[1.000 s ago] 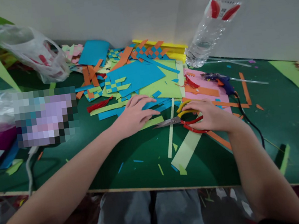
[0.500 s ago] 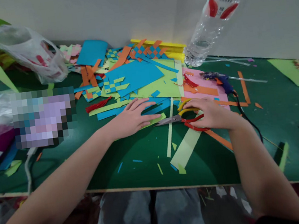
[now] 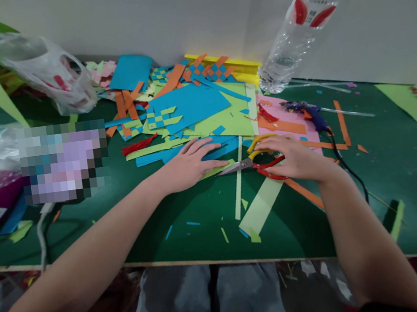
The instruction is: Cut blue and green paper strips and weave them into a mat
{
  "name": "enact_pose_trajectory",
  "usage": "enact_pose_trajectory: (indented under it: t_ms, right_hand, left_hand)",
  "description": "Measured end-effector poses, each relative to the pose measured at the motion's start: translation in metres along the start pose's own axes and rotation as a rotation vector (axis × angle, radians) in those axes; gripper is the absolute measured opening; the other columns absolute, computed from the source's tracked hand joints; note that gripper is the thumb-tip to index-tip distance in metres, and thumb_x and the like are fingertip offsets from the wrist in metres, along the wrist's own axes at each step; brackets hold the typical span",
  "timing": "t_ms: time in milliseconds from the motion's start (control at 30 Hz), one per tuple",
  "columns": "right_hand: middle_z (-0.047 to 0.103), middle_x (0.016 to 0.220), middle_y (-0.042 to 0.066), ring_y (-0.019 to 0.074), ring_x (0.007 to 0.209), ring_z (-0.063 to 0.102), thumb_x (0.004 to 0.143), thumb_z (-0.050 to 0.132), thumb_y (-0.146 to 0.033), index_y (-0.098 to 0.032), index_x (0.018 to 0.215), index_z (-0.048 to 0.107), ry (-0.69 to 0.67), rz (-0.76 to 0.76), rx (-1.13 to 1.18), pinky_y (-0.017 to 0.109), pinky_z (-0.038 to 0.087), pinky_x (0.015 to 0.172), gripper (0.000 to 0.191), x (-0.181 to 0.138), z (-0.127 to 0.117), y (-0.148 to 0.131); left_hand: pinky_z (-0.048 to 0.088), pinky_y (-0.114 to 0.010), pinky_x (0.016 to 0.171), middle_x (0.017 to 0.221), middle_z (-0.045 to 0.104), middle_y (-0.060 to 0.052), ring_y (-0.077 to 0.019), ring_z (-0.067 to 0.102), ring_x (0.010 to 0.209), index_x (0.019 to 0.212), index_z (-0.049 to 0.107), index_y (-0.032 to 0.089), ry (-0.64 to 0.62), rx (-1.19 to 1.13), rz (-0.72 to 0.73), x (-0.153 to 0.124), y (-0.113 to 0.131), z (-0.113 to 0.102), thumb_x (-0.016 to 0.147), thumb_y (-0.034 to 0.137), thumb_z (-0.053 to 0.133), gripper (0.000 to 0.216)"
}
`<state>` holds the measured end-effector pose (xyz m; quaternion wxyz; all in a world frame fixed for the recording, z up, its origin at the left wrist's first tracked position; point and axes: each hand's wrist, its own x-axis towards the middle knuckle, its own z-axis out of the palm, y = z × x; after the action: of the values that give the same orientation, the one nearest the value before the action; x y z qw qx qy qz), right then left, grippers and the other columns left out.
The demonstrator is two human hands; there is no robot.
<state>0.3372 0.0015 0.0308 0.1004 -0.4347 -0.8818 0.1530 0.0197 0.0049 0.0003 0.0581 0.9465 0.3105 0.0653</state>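
Scissors (image 3: pixel 246 163) with red and yellow handles grasped in right hand (image 3: pixel 293 158), blades toward left hand (image 3: pixel 187 168), lime-green paper strip (image 3: pixel 210 174) partly under its spread fingers, unclear whether pinched, narrow pale strip (image 3: pixel 239 198) crossing beneath blades, blue paper sheet (image 3: pixel 190 105) beyond left hand, glue gun (image 3: pixel 315 118) beyond right

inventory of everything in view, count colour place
Scissors: one, red-and-yellow handles, centre
Paper pieces: many, mixed colours, mostly centre
Woven pieces: several, multicoloured, back centre
Pink sheet: one, pink, centre right
Glue gun: one, dark blue, right
Tassel-like pieces: two, red, centre
Bottle: one, clear, back right
Plastic bag: one, whitish, back left
Pixelated item: one, purplish, left
Unclear items: two, magenta, side edges
Table: one, green, underneath
Left hand: one, bare, over light-green strip
Right hand: one, bare, on scissors
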Motion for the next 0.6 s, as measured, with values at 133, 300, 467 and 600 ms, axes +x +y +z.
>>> enact_pose_trajectory:
  t_ms: [133,300,467,600]
  right_hand:
    - [0.062,0.131,0.005,0.0314,0.127,0.053,0.078,0.067,-0.035,-0.031,0.118,0.061,0.008,-0.006,-0.006,0.056,0.034,0.108,0.041,-0.001,0.000,0.000]
    - [0.064,0.128,0.007,0.0320,0.122,0.057,0.078,0.067,-0.037,-0.028,0.116,0.063,0.006,0.011,-0.002,0.051,0.041,0.103,0.040,0.001,0.005,-0.011]
    - [0.064,0.128,0.008,0.0330,0.119,0.058,0.079,0.067,-0.038,-0.026,0.118,0.062,-0.019,-0.008,-0.027,0.051,0.042,0.102,0.041,0.004,0.006,-0.019]
    - [0.064,0.128,0.007,0.0340,0.124,0.054,0.080,0.067,-0.040,-0.028,0.119,0.061,-0.035,-0.027,-0.011,0.054,0.039,0.105,0.042,0.003,0.006,-0.017]
  left_hand:
    - [0.019,-0.051,0.120,0.159,0.030,-0.002,-0.0262,0.019,0.149,0.140,0.049,0.038,0.001,-0.019,0.003,0.001,0.000,0.001,0.095,0.010,0.048,0.053]
    - [0.022,-0.051,0.119,0.158,0.031,-0.004,-0.0253,0.019,0.149,0.141,0.049,0.036,-0.012,0.008,0.000,0.001,-0.001,0.001,0.093,0.003,0.041,0.059]
    - [0.023,-0.051,0.119,0.157,0.032,-0.006,-0.0265,0.021,0.148,0.140,0.051,0.035,0.002,0.012,0.003,0.001,0.000,0.002,0.095,0.008,0.044,0.053]
    - [0.022,-0.050,0.119,0.157,0.034,-0.004,-0.0258,0.022,0.148,0.139,0.052,0.037,0.015,-0.020,-0.001,0.001,-0.002,0.002,0.097,0.012,0.046,0.049]
